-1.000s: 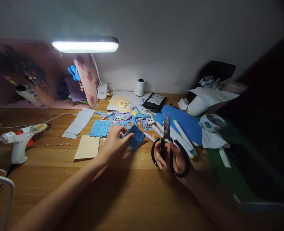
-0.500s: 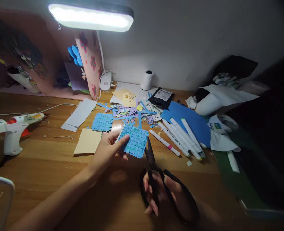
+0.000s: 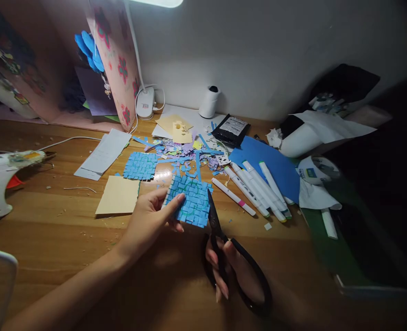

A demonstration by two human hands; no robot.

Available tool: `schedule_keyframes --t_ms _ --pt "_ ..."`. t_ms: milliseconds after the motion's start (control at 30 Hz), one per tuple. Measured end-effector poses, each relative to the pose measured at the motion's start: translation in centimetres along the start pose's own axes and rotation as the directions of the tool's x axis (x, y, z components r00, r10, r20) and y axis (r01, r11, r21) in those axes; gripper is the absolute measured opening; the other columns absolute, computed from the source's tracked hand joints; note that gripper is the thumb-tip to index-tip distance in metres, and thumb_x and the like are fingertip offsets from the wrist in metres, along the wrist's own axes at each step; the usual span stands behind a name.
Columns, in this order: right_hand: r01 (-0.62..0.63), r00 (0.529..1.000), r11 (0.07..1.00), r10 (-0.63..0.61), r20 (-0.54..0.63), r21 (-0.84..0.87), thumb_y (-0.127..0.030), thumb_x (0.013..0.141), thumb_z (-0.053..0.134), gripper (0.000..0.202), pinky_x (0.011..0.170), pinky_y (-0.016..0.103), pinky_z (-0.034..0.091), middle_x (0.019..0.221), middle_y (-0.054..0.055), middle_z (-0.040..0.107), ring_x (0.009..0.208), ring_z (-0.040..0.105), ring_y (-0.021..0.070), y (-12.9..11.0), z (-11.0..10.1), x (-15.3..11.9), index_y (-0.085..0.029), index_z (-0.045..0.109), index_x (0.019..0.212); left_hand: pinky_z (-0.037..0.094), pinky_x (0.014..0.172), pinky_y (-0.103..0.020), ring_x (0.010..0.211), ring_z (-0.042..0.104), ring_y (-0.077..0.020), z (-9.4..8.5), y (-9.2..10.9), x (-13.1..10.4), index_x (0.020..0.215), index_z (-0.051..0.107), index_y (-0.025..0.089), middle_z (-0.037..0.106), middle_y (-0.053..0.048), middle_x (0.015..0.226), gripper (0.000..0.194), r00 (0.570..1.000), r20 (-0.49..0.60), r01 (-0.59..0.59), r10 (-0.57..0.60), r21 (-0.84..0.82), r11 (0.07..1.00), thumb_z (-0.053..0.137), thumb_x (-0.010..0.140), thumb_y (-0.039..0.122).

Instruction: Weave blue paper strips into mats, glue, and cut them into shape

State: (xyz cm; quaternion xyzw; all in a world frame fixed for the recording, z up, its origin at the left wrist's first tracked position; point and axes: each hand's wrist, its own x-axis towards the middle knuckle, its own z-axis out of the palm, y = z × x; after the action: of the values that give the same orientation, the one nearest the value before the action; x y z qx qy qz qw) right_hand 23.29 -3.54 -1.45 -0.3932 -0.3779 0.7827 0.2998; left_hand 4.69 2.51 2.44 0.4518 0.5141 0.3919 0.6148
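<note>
My left hand (image 3: 155, 211) pinches the left edge of a woven blue paper square (image 3: 193, 202), with the thumb on top. Green lines are drawn on the square. My right hand (image 3: 227, 266) has its fingers through the handles of black scissors (image 3: 215, 223). Their blades look nearly closed and point up along the square's right edge; whether they touch it is unclear. A second woven blue square (image 3: 140, 166) lies behind my left hand, with a cream paper square (image 3: 118, 195) in front of it.
Paper scraps (image 3: 186, 151) are heaped at the middle back. White markers (image 3: 258, 188) lie on and beside blue paper (image 3: 279, 170) at right. A glue gun (image 3: 0, 179) lies at far left, a pink flowered panel (image 3: 115, 59) behind.
The scissor blades have drawn together, and their tips have risen slightly along the square's right edge. The view has shifted, so the lamp is mostly out of frame.
</note>
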Motion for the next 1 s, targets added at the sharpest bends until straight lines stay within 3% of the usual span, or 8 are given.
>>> schedule_keyframes --t_ms 267,367,467,567,700,833,1000 --pt "0.065 0.998 0.997 -0.065 -0.005 0.041 -0.072 0.076 0.041 0.054 0.034 0.019 0.044 0.042 -0.009 0.039 0.029 0.034 0.0037 1.2 -0.1 -0.2 -0.018 0.045 0.073 0.048 0.047 -0.015 0.049 0.056 -0.0072 0.1 -0.2 -0.1 0.069 0.053 0.013 0.056 0.003 0.058 0.03 0.999 -0.032 -0.033 0.03 -0.095 0.995 0.063 0.079 0.039" --pt "0.055 0.998 0.998 -0.055 -0.017 0.008 -0.072 0.077 0.04 0.054 0.035 0.018 0.043 0.039 -0.009 0.038 0.029 0.035 0.0044 0.7 0.1 -0.4 -0.018 0.045 0.072 0.053 0.054 -0.018 0.057 0.062 -0.0104 0.5 -0.6 -0.3 0.075 0.058 0.013 0.063 0.001 0.064 0.03 1.0 0.0 0.031 -0.031 -0.19 0.981 0.065 0.076 0.043" --pt "0.022 0.999 0.996 -0.025 -0.04 -0.083 -0.071 0.079 0.038 0.054 0.037 0.018 0.042 0.038 -0.008 0.04 0.031 0.039 0.0058 0.3 0.3 -0.6 -0.017 0.045 0.073 0.056 0.063 -0.023 0.063 0.067 -0.0148 1.0 -0.9 -0.7 0.08 0.064 0.012 0.07 -0.004 0.07 0.03 0.99 0.091 0.123 -0.107 -0.186 0.975 0.067 0.075 0.042" --pt "0.003 0.999 0.99 -0.009 -0.042 -0.14 -0.071 0.08 0.034 0.055 0.037 0.02 0.041 0.04 -0.008 0.04 0.032 0.039 0.007 0.0 0.3 -0.9 -0.018 0.045 0.073 0.056 0.063 -0.021 0.063 0.068 -0.015 1.3 -0.9 -1.0 0.078 0.066 0.012 0.072 -0.004 0.071 0.026 0.985 0.113 0.147 -0.128 -0.187 0.971 0.067 0.076 0.039" --pt "-0.032 0.999 0.954 0.019 -0.047 -0.3 -0.071 0.082 0.029 0.055 0.046 0.023 0.042 0.045 -0.005 0.043 0.04 0.044 0.0091 -1.3 0.5 -1.3 -0.019 0.043 0.069 0.055 0.06 -0.019 0.059 0.068 -0.0132 1.3 -0.7 -1.0 0.075 0.066 0.014 0.071 -0.001 0.067 0.023 0.99 0.083 0.13 -0.116 -0.192 0.973 0.066 0.078 0.036" --pt "-0.048 0.998 0.942 0.035 -0.045 -0.332 -0.073 0.079 0.031 0.055 0.045 0.023 0.037 0.045 -0.006 0.042 0.039 0.041 0.0089 -2.8 0.9 -1.7 -0.02 0.042 0.07 0.054 0.061 -0.019 0.058 0.066 -0.0129 1.0 -0.5 -0.9 0.069 0.066 0.013 0.07 -0.001 0.063 0.025 0.996 0.045 0.087 -0.081 -0.154 0.984 0.064 0.079 0.035" --pt "-0.022 0.999 0.947 0.028 0.015 -0.321 -0.07 0.083 0.026 0.055 0.045 0.022 0.038 0.048 -0.005 0.043 0.042 0.042 0.0086 -1.6 0.2 -1.7 -0.018 0.044 0.076 0.052 0.061 -0.019 0.056 0.064 -0.0117 0.7 -0.6 -0.8 0.066 0.064 0.014 0.067 0.001 0.06 0.025 1.0 0.021 0.011 -0.008 -0.118 0.993 0.062 0.081 0.034"
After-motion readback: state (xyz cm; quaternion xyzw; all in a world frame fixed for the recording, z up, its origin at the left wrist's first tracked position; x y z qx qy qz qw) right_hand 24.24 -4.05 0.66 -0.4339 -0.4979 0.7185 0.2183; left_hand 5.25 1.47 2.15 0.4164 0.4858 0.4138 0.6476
